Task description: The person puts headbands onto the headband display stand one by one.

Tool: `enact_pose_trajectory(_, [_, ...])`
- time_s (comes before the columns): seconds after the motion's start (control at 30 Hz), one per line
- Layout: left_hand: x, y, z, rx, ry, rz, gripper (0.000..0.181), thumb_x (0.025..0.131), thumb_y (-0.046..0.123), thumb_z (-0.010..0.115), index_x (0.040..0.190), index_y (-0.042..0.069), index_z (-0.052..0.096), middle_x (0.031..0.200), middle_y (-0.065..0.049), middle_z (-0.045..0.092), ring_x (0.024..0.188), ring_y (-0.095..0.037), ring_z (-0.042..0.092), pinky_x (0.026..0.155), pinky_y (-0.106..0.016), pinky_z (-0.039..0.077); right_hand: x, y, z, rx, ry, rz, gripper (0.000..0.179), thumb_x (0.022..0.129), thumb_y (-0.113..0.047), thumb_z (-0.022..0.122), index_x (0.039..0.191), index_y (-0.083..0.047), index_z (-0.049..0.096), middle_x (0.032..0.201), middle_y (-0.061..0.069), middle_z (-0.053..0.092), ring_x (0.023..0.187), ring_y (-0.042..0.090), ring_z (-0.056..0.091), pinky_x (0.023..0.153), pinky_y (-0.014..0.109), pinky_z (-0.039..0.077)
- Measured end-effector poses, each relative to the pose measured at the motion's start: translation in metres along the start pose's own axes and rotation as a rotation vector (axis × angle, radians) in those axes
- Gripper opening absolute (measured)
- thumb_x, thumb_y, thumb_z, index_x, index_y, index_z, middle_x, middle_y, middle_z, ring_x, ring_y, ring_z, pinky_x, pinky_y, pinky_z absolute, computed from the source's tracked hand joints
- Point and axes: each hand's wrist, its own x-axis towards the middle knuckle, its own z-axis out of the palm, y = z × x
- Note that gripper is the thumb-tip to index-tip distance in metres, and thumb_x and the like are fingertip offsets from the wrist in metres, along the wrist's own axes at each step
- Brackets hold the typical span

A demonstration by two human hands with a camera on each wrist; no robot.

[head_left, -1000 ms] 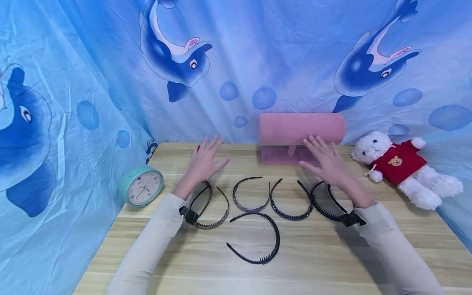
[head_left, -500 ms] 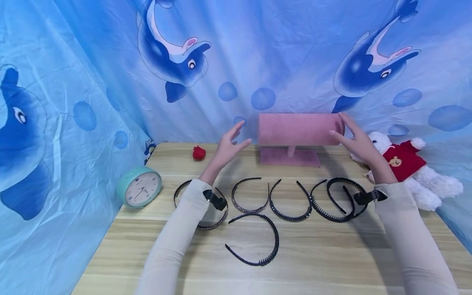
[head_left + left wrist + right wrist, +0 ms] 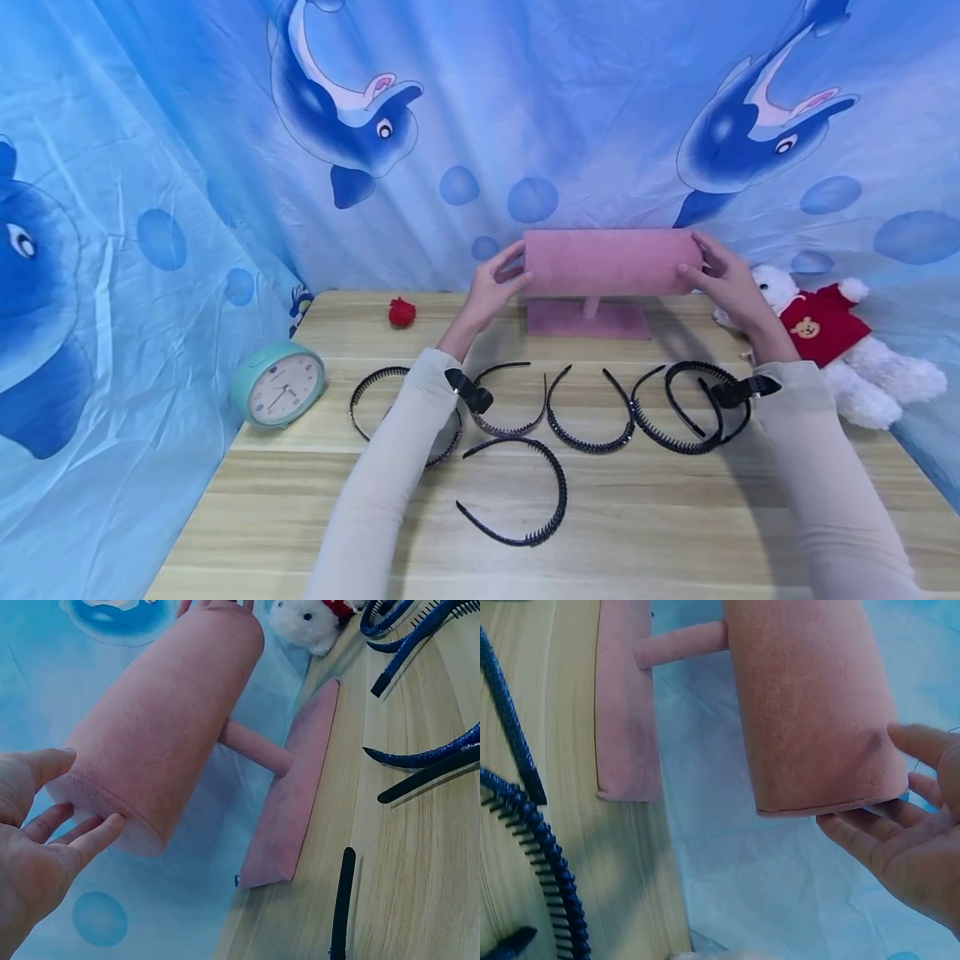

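A pink velvet bracelet stand (image 3: 611,262), a horizontal padded roll on a post and flat base, stands at the table's back edge. At the roll's left end is my left hand (image 3: 489,292), fingertips at the end face and thumb at the rim. My right hand (image 3: 731,287) is at the opposite end. In the right wrist view its thumb (image 3: 922,742) lies against the curved side, and its fingers (image 3: 862,836) reach the end face. The left wrist view shows the left fingers (image 3: 97,838) fairly straight, spread at the end. Neither hand wraps round the roll.
Several toothed headbands lie in front: a dark headband (image 3: 562,492) nearest, another (image 3: 592,447) mid-table, overlapping ones (image 3: 678,447) at right and one (image 3: 352,408) under the left sleeve. A teal clock (image 3: 279,387), a small red object (image 3: 402,312) and a white teddy bear (image 3: 862,375) flank them.
Both hands move from hovering spread over the headbands to the two ends of the bracelet stand's roll. The left hand shifts right, uncovering the small red object. The stand stays in place.
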Motion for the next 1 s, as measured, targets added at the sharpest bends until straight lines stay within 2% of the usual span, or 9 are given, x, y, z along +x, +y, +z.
enact_pose_trajectory(0.13, [0.001,0.0,0.003,-0.013,0.008,-0.008,0.059,0.095,-0.006,0.065,0.15,0.005,0.048,0.156,-0.015,0.049,0.137,-0.036,0.054,0.109,-0.035,0.053,0.0,0.002,0.002,0.079,0.044,-0.003,0.074,0.102,-0.013,0.062,0.163,-0.013,0.02,0.168,0.019,0.02,0.15,0.041,0.034,0.1,0.006,0.046])
enact_pose_trajectory(0.3, [0.0,-0.002,0.004,-0.03,0.009,0.009,0.06,0.094,-0.008,0.065,0.15,0.004,0.048,0.155,-0.017,0.049,0.137,-0.038,0.054,0.108,-0.037,0.053,-0.001,0.002,0.006,0.2,0.074,-0.015,0.073,0.099,-0.002,0.063,0.161,-0.011,0.025,0.167,0.021,0.021,0.147,0.035,0.04,0.091,0.004,0.049])
enact_pose_trajectory(0.47, [-0.001,-0.004,0.001,-0.033,0.025,-0.002,0.058,0.094,-0.007,0.065,0.149,0.006,0.05,0.154,-0.016,0.051,0.134,-0.039,0.057,0.1,-0.036,0.059,0.0,0.002,0.009,0.252,0.076,-0.02,0.073,0.098,0.002,0.063,0.161,-0.011,0.027,0.166,0.021,0.022,0.149,0.04,0.036,0.09,0.005,0.051])
enact_pose_trajectory(0.57, [-0.002,-0.004,-0.004,-0.02,0.044,-0.012,0.057,0.095,-0.006,0.066,0.149,0.008,0.052,0.152,-0.015,0.053,0.131,-0.038,0.059,0.093,-0.033,0.061,0.002,0.001,0.012,0.243,0.084,-0.027,0.073,0.097,0.002,0.064,0.16,-0.011,0.031,0.165,0.022,0.025,0.147,0.04,0.039,0.088,0.005,0.052])
enact_pose_trajectory(0.67, [-0.004,-0.003,-0.011,-0.018,0.055,-0.013,0.056,0.095,-0.006,0.066,0.148,0.007,0.053,0.151,-0.016,0.055,0.13,-0.039,0.06,0.09,-0.032,0.062,0.004,0.002,0.018,0.231,0.087,-0.054,0.071,0.096,0.002,0.065,0.159,-0.011,0.033,0.164,0.023,0.028,0.135,0.02,0.057,0.086,0.007,0.054])
enact_pose_trajectory(0.73, [-0.005,-0.002,-0.017,-0.024,0.052,-0.01,0.056,0.095,-0.006,0.066,0.148,0.006,0.052,0.151,-0.017,0.054,0.13,-0.039,0.06,0.09,-0.031,0.062,0.006,0.001,0.023,0.2,0.086,-0.068,0.071,0.097,0.0,0.065,0.159,-0.012,0.034,0.163,0.023,0.029,0.128,0.013,0.06,0.085,0.007,0.054])
enact_pose_trajectory(0.8, [-0.009,0.0,-0.023,-0.033,0.053,-0.014,0.056,0.095,-0.007,0.065,0.148,0.005,0.052,0.151,-0.018,0.054,0.13,-0.04,0.059,0.089,-0.03,0.062,0.008,-0.001,0.028,0.181,0.077,-0.07,0.071,0.098,-0.001,0.065,0.16,-0.013,0.032,0.163,0.024,0.029,0.129,0.016,0.06,0.085,0.007,0.054])
enact_pose_trajectory(0.93, [-0.016,0.005,-0.037,-0.046,0.066,-0.036,0.056,0.095,-0.007,0.065,0.148,0.006,0.052,0.151,-0.017,0.054,0.132,-0.04,0.058,0.088,-0.03,0.062,0.01,-0.007,0.041,0.155,0.062,-0.057,0.074,0.098,-0.003,0.064,0.161,-0.015,0.027,0.164,0.022,0.03,0.141,0.044,0.046,0.088,0.006,0.052])
enact_pose_trajectory(1.0, [-0.02,0.007,-0.044,-0.046,0.07,-0.048,0.057,0.095,-0.007,0.065,0.148,0.007,0.052,0.152,-0.016,0.053,0.132,-0.039,0.058,0.09,-0.032,0.062,0.011,-0.01,0.047,0.161,0.065,-0.062,0.074,0.098,-0.002,0.064,0.161,-0.015,0.028,0.163,0.022,0.032,0.139,0.048,0.045,0.088,0.006,0.053])
